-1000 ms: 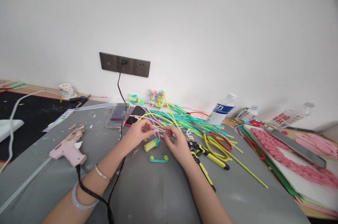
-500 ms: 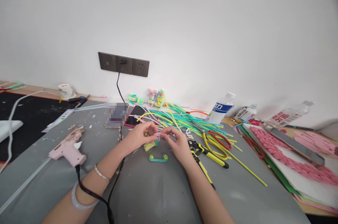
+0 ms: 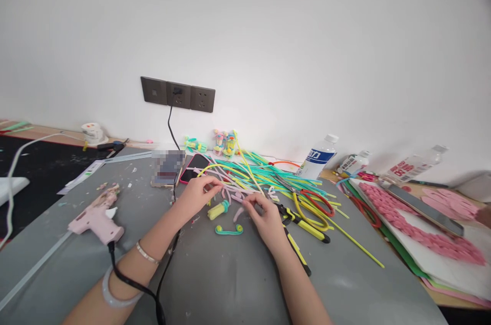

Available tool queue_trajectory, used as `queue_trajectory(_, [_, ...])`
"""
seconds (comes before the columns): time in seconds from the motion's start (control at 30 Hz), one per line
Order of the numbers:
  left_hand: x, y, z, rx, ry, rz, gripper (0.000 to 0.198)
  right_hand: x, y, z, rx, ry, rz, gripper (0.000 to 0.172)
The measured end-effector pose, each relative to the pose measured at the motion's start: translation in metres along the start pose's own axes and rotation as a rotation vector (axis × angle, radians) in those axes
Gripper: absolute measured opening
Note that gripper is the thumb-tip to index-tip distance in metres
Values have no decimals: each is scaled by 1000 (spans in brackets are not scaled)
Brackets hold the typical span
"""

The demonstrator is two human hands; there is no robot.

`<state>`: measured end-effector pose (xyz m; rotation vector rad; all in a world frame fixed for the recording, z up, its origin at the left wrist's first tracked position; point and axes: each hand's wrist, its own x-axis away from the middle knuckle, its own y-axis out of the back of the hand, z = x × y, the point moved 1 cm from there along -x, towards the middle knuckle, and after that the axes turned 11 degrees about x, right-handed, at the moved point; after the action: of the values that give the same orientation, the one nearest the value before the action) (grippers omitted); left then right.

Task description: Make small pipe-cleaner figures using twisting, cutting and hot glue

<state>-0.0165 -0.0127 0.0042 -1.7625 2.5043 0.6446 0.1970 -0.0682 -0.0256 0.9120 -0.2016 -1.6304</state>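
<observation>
My left hand [image 3: 202, 193] has thumb and fingertips pinched together beside lilac strips; what it holds is too small to make out. My right hand [image 3: 264, 213] has its fingertips closed on the upper end of a short lilac piece [image 3: 238, 214] that hangs down. Between and below the hands lies a yellow bundle with a teal band [image 3: 218, 209]. Nearer to me is a teal strip with curled yellow ends [image 3: 229, 231]. Behind the hands spreads a pile of teal, yellow and lilac fuzzy stems [image 3: 245, 169].
A pink glue gun [image 3: 97, 217] with black cord lies left. Yellow-handled pliers [image 3: 307, 228], scissors [image 3: 316, 205] and a bottle [image 3: 316, 157] are on the right. Phones [image 3: 192, 167] and small figures [image 3: 225, 142] stand behind. Pink braided work [image 3: 418, 223] is far right.
My hands have moved apart. The short lilac piece now hangs at my right hand, and the yellow bundle shows more fully. A bit of another hand shows at the far right edge.
</observation>
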Motion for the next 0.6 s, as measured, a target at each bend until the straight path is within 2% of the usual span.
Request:
queue_trajectory(0.07, [0,0,2,-5,-1,7,25,9,0,-3,78,23,26,21])
queue_trajectory(0.2, [0,-1,7,-17,-5,9,17,21,-1,-3,155,34,-6,18])
queue_trajectory(0.43, [1,-3,4,-46,-28,10,16,27,-4,5,74,37,4,17])
queue_trajectory(0.6, [3,-3,6,-56,4,-6,19,26,-1,10,33,33,-15,17])
